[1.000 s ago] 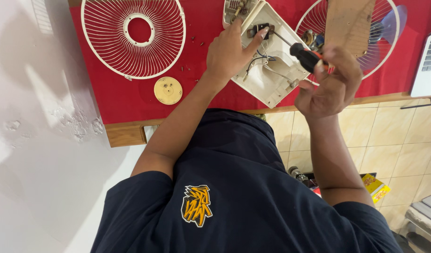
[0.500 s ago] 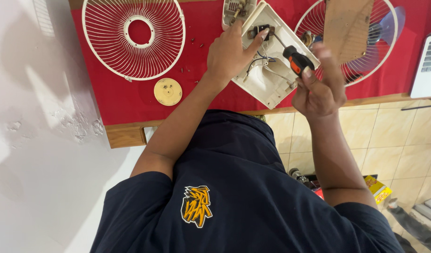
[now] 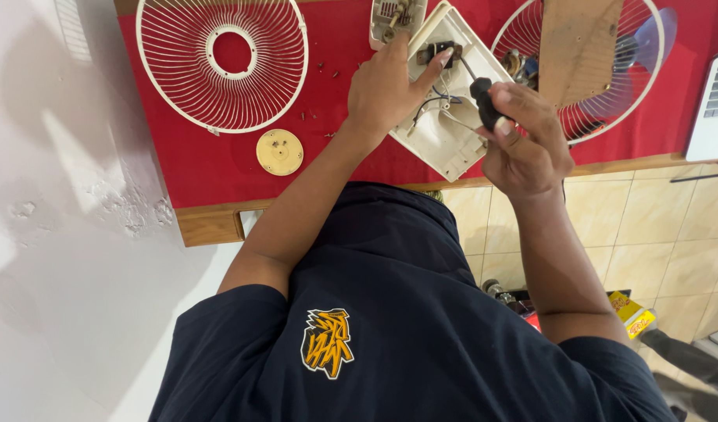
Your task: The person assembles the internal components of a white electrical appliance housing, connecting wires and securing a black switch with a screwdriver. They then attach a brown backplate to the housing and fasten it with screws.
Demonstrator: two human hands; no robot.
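- A white wire fan guard [image 3: 222,62] lies flat on the red table covering [image 3: 179,164], far to the left of the open cream-white fan housing [image 3: 445,129] that serves as the centre of the scene.
- A round cream disc [image 3: 279,151] sits just below the guard, well to the left of the housing, with a few small dark screws [image 3: 324,70] scattered between the guard and the housing.
- The left hand [image 3: 386,90] rests on the housing's left edge, fingers curled over the rim and one fingertip pressed on a small dark switch part [image 3: 437,53] inside the housing's upper corner.
- A cream control block [image 3: 390,17] lies just above the housing's upper left edge, touching or nearly touching it; which cannot be told.
- The housing lies tilted on the red covering near the table's front edge, open side up, with thin wires [image 3: 437,105] visible inside.
- The right hand [image 3: 523,141] is at the housing's right edge, fingers closed tight around the black handle of a screwdriver [image 3: 480,94], whose shaft points up and left into the housing.
- A second wire guard [image 3: 609,94] lies right of the housing, with a brown wooden board [image 3: 582,47] across it and a blue fan blade [image 3: 648,35] showing behind.
- A white appliance [image 3: 714,101] stands at the far right, well apart from the housing.
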